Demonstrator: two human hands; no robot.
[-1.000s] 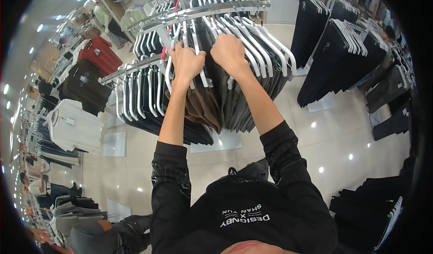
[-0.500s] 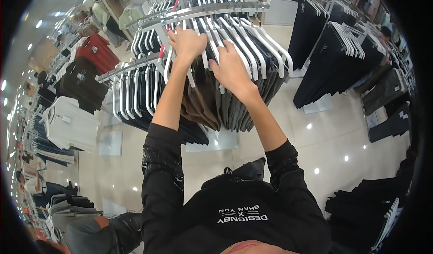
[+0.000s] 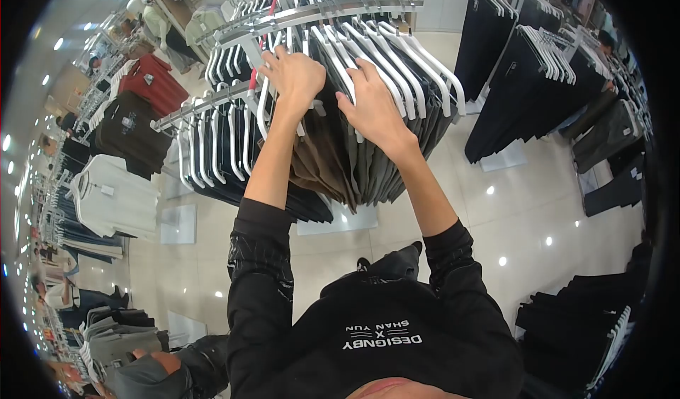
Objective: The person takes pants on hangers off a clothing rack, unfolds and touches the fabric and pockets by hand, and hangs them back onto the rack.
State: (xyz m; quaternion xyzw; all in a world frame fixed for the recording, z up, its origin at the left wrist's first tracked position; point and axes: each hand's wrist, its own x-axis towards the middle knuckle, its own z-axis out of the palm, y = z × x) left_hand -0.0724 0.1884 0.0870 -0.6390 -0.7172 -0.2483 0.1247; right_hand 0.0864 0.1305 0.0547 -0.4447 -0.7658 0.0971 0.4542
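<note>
My left hand (image 3: 296, 79) is at the left of a row of white hangers, its fingers curled over the hangers by the red-marked upright. Just to the right, my right hand (image 3: 375, 107) grips a white hanger (image 3: 341, 63), with the thumb on its left side. Between my hands, dark brown trousers (image 3: 315, 155) hang in a gap. Grey-green trousers (image 3: 382, 165) hang below my right hand. The hangers hook onto a metal rail (image 3: 326, 15). My fingertips are partly hidden among the hangers.
More white hangers (image 3: 212, 140) with dark trousers hang on a lower rail at left. Dark trousers (image 3: 506, 94) fill a rack at right, and others (image 3: 567, 328) hang at lower right. A white top (image 3: 117, 197) hangs at left. Another person (image 3: 159, 378) is at lower left.
My right hand has shifted slightly right together with the hangers around it, and the gap between my hands is wider. My left hand stays nearly in place.
</note>
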